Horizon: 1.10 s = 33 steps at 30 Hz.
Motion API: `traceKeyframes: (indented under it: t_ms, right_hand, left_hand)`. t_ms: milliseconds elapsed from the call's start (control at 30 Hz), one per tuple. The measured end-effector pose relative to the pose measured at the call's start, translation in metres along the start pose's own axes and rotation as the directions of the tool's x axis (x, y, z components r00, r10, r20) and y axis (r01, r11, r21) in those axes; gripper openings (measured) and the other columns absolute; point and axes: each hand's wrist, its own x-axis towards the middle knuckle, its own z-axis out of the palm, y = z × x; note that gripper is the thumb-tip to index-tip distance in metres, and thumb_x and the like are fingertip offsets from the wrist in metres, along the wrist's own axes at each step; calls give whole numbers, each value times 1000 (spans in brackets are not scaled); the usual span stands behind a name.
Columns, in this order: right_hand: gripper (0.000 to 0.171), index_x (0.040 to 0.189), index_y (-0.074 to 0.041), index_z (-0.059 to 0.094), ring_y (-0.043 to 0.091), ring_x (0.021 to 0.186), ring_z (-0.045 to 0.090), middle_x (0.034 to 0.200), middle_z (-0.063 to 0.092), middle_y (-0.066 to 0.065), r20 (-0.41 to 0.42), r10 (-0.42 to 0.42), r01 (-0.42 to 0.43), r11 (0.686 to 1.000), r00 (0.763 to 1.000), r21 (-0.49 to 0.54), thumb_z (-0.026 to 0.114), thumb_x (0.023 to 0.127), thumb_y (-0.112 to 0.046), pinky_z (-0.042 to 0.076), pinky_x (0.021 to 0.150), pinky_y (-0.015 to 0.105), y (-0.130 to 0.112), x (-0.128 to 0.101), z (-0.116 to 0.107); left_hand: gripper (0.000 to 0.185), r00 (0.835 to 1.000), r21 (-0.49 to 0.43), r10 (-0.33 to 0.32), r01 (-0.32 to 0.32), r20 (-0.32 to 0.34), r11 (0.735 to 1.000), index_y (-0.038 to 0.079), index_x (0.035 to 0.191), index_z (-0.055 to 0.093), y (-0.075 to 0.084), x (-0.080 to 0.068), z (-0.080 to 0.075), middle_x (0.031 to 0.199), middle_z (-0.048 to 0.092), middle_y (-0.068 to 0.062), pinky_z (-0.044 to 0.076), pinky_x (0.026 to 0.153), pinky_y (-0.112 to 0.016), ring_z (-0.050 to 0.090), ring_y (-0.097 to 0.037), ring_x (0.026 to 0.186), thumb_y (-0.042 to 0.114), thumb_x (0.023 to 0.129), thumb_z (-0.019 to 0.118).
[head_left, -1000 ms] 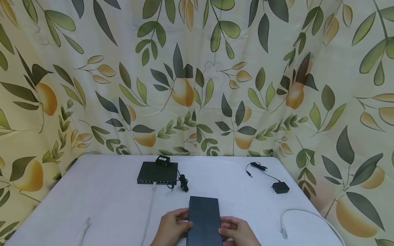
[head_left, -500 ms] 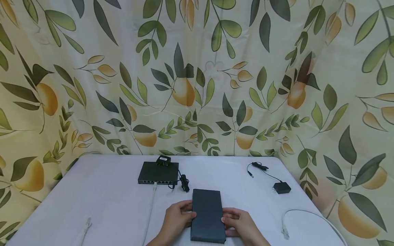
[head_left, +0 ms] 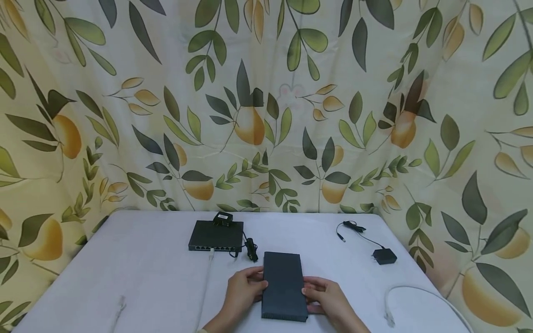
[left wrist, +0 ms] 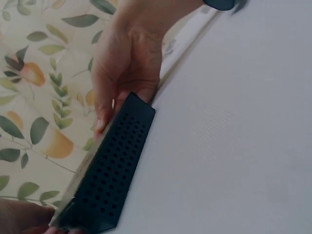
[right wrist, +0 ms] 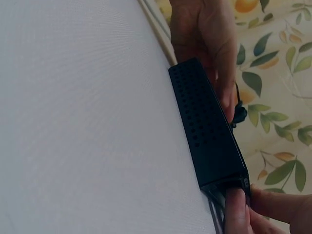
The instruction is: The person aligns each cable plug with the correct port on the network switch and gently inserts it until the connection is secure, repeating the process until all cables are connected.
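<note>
While the left hand (head_left: 245, 290) grips the dark flat box (head_left: 283, 286) at its 9 o'clock edge, the right hand (head_left: 326, 296) grips the 3 o'clock edge, so the 2 hands hold it between them. Both wrist views show rows of round holes along its sides. Whether it touches the white tablecloth (head_left: 158, 277) I cannot tell. From the box, a bundled black lead (head_left: 251, 249) lies near 11 o'clock, and beyond it at 10 o'clock sits a black switch (head_left: 214, 236) with 1 black adapter (head_left: 223, 219) at its back edge and 1 white cable (head_left: 205, 282) at its front ports. Well apart, a square power adapter (head_left: 385, 256) lies between 2 and 3 o'clock, a curved white cord (head_left: 405, 286) towards 3 o'clock, and a pale plug (head_left: 120, 303) near 9 o'clock. At 12 o'clock hangs a leaf-and-fruit curtain (head_left: 250, 125).
</note>
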Motion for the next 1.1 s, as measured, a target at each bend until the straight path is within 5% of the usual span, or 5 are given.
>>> traceKeyframes:
  t_ms: [133, 267, 500, 700, 1100]
  right_hand:
    - [53, 123, 5, 50, 16, 70, 62, 85, 64, 5, 8, -9, 9, 1000, 1000, -2, 70, 75, -9, 53, 61, 34, 2, -2, -2]
    - [54, 123, 3, 51, 16, 71, 61, 86, 64, 4, 9, -15, 15, 1000, 1000, 5, 71, 75, -10, 53, 61, 34, 2, 0, -4]
    - [54, 122, 3, 51, 16, 70, 62, 85, 64, 4, 6, -9, 9, 1000, 1000, 11, 71, 74, -10, 53, 62, 34, 2, 2, -6]
    - [54, 123, 6, 49, 16, 70, 61, 86, 63, 6, 31, -27, 27, 1000, 999, 14, 70, 76, -10, 53, 63, 34, 7, 1, -6]
    - [53, 122, 5, 50, 16, 73, 62, 87, 63, 6, 49, -31, 29, 999, 998, 32, 70, 75, -10, 53, 63, 35, 6, 3, -5]
  left_hand:
    - [32, 994, -29, 106, -107, -40, 994, 10, 110, 63, 18, -4, -29, 84, 61, -2, 52, 52, -26, 61, -16, 68, 10, 78, 68]
    - [25, 962, -15, 218, -223, -166, 975, 10, 106, 64, 42, 17, -87, 86, 62, -7, 53, 55, -28, 62, -23, 70, 14, 81, 67]
    - [33, 959, 225, 188, -139, -214, 964, 4, 112, 60, 24, 89, -181, 99, 61, -15, 53, 60, -30, 61, -26, 82, 22, 85, 63]
    - [45, 987, 319, 76, -27, -141, 947, 1, 118, 56, -8, 113, -194, 104, 60, -19, 53, 58, -32, 61, -25, 81, 24, 81, 67]
    - [54, 992, 288, -34, 68, -122, 955, 6, 122, 56, -25, 126, -194, 104, 61, -14, 52, 57, -28, 58, -18, 76, 26, 75, 74]
